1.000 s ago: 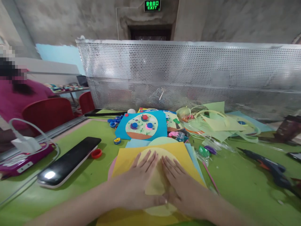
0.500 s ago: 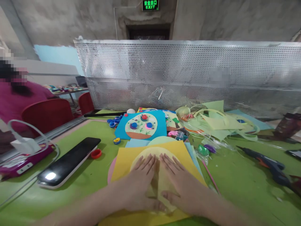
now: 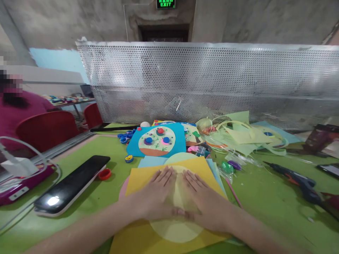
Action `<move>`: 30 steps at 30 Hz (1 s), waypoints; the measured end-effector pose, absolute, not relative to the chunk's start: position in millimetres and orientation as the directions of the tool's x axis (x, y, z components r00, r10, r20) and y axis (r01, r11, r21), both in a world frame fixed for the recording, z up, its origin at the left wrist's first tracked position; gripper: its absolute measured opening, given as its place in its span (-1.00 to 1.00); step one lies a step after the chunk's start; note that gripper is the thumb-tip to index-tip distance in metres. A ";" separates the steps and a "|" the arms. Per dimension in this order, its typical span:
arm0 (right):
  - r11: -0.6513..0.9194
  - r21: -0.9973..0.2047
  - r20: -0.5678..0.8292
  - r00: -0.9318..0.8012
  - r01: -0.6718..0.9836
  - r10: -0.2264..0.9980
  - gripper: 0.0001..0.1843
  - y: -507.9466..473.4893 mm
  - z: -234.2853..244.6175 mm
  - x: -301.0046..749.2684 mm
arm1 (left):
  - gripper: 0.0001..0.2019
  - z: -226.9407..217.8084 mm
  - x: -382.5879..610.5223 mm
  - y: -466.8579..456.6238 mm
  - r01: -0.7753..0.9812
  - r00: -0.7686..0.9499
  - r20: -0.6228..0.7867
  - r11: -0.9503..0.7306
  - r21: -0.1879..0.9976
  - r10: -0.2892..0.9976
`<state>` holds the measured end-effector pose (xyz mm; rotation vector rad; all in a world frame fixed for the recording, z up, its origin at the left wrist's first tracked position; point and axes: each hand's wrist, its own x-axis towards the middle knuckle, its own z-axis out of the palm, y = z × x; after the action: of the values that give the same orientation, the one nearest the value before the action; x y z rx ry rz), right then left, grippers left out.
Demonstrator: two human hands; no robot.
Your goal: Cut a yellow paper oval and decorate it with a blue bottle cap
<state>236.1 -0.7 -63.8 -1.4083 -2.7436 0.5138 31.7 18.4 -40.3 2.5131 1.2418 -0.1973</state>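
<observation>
A pale yellow paper circle (image 3: 176,231) lies on a darker yellow sheet of paper (image 3: 137,238) in front of me. My left hand (image 3: 157,194) rests flat on the circle's left side, fingers stretched forward. On its right side my right hand (image 3: 202,199) lies flat in the same way, with the thumbs meeting in the middle. Part of the circle is hidden under both palms. Light blue and pale green papers stick out beneath the yellow sheet. Just beyond is a blue card (image 3: 177,139) with a decorated round picture on it.
At left lie a long black device (image 3: 74,183), a red ring (image 3: 105,174) and a purple power strip (image 3: 29,187). A glue gun (image 3: 296,180) and paper scraps (image 3: 241,132) are at right. A perforated metal screen (image 3: 212,81) stands behind. A person in pink sits far left.
My hands have spread apart at the fingertips and slid outward and forward over the circle, uncovering its near edge. My thumbs have come together. The view has shifted slightly to the right.
</observation>
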 end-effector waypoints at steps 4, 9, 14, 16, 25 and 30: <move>0.568 -0.285 -0.123 -0.617 0.773 0.778 -0.06 1.2 -66.4 237.2 | -0.06 -39.5 32.7 23.2 0.776 0.629 -0.227 -0.590 0.221 0.743; 0.584 -0.286 -0.114 -0.632 0.760 0.766 -0.06 1.6 -65.4 237.6 | -0.11 -40.6 35.7 28.4 0.742 0.671 -0.225 -0.634 0.221 0.707; 0.584 -0.272 -0.092 -0.625 0.765 0.775 -0.07 1.1 -65.3 236.5 | -0.15 -46.7 37.7 34.2 0.699 0.713 -0.146 -0.678 0.227 0.686; 0.575 -0.258 -0.062 -0.607 0.776 0.792 -0.06 -0.1 -66.0 235.6 | -0.14 -48.7 36.9 36.4 0.664 0.745 -0.152 -0.705 0.249 0.649; 0.494 -0.333 0.114 -0.486 0.803 0.867 -0.23 10.0 -60.8 277.2 | -0.23 -8.0 -7.5 46.0 0.703 0.572 0.300 -0.644 0.301 0.764; 0.482 -0.338 0.274 -0.406 0.808 0.872 -0.19 13.6 -58.7 285.7 | -0.33 -21.8 -24.2 56.6 0.775 0.500 0.190 -0.534 0.338 0.845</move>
<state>285.7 13.6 -58.7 -1.3989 -2.3215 0.2109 -24.2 56.6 -21.8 2.5342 1.3883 0.4949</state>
